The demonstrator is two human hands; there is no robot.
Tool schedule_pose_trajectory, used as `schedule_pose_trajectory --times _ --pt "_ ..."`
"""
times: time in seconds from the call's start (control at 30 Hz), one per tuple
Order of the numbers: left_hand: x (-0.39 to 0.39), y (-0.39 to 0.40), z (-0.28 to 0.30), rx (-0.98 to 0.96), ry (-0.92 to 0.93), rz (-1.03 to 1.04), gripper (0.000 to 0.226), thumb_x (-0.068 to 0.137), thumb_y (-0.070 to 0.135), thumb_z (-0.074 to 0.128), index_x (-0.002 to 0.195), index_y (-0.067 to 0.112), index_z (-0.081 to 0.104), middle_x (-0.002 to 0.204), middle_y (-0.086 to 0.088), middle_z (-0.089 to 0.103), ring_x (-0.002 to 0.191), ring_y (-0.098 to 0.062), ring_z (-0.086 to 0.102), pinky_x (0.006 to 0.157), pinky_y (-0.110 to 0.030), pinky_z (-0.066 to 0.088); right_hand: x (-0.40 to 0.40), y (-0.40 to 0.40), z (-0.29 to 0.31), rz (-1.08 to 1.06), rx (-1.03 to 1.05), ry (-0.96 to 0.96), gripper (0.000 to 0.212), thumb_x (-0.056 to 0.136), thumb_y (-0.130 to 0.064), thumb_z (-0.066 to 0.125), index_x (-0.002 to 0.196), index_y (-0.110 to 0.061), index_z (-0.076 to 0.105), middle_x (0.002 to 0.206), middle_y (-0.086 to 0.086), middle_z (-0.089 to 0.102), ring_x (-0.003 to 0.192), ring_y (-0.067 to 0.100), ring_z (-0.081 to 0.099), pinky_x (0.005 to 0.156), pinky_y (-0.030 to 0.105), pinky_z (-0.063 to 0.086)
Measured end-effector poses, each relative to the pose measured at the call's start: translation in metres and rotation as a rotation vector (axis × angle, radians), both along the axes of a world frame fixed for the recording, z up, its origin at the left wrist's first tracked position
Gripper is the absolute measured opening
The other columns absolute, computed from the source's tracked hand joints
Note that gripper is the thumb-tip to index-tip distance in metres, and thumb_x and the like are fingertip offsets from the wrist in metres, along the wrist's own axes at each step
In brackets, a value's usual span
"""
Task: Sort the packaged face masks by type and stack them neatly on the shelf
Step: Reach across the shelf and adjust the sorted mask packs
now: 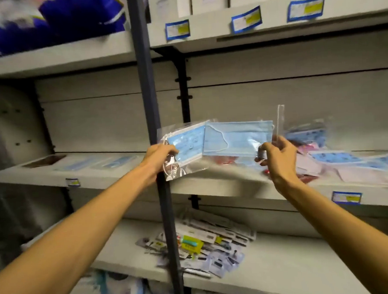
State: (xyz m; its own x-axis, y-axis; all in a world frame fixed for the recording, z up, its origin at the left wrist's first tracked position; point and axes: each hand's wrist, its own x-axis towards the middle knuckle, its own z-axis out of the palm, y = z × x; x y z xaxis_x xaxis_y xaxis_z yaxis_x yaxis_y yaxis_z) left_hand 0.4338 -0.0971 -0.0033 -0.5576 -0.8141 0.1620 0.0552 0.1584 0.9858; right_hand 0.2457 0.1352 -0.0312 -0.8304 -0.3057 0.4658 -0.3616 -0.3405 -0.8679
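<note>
Before post [149, 99]: left hand [159, 154] pinching patterned mask pack [184, 147]; right hand [279, 156] pinching plain blue mask pack [237, 140]; mixed pile [337, 159] lying right on shelf [213, 186].

Price labels [246, 19] unreadable; mask pile [346, 161] blurred, cut off right

No text can be read: the blue-bordered price labels [246, 19] on the shelf edges [294, 27] and the print on the small packets [207, 242] are blurred.

Two hands, two held masks

Two packaged blue masks [213, 143] held up; four blue price labels [177, 29] on shelf edges; pile uncountable.
</note>
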Motion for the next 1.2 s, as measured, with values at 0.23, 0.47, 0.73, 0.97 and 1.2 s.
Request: schedule_pose_trajectory --times 0.23,0.47,0.73,0.97,1.2 --pt "0.141 -0.079 -0.022 -0.008 -0.057 0.246 0.005 0.078 0.006 0.072 0.078 0.011 0.069 0.067 0.001 0.072 0.055 -0.009 0.064 0.054 -0.022 0.053 0.111 -0.089 -0.03 0.124 0.084 0.114 0.033 0.087 -0.001 0.057 0.118 -0.008 0.061 0.087 0.013 0.071 0.062 0.019 0.067 0.051 0.02 0.05" --pt "0.208 -0.147 -0.045 0.084 0.038 0.372 0.013 0.086 -0.005 0.065 0.096 0.004 0.066 0.09 -0.013 0.07 0.071 -0.019 0.067 0.054 -0.021 0.056 0.187 -0.188 -0.037 0.248 0.099 0.203 0.028 0.097 -0.009 0.056 0.123 -0.02 0.054 0.097 0.0 0.071 0.079 0.011 0.073 0.058 0.021 0.057" --pt "0.214 -0.245 -0.043 0.117 0.07 0.364 0.023 0.087 -0.011 0.065 0.109 -0.003 0.064 0.108 -0.023 0.07 0.089 -0.034 0.071 0.062 -0.032 0.061 0.216 -0.332 -0.03 0.195 0.076 0.064 0.023 0.092 -0.007 0.052 0.101 -0.028 0.047 0.099 0.005 0.07 0.074 0.02 0.075 0.062 0.042 0.062" --pt "0.156 -0.339 -0.027 -0.004 -0.072 0.276 0.042 0.08 -0.013 0.073 0.119 -0.007 0.059 0.11 -0.021 0.072 0.069 -0.019 0.072 0.055 -0.028 0.062 0.177 -0.417 -0.01 0.076 0.083 -0.025 0.021 0.089 -0.011 0.051 0.108 -0.017 0.048 0.088 0.003 0.066 0.078 0.033 0.071 0.076 0.058 0.057" --pt "0.107 -0.38 -0.051 -0.707 -0.762 0.26 0.052 0.079 0.061 0.071 0.108 0.018 0.067 0.106 -0.005 0.072 0.101 -0.031 0.067 0.081 -0.04 0.056 0.147 -0.452 -0.015 0.037 0.089 -0.101 0.023 0.094 -0.008 0.05 0.116 -0.013 0.047 0.097 0.008 0.069 0.075 0.025 0.075 0.076 0.049 0.061"
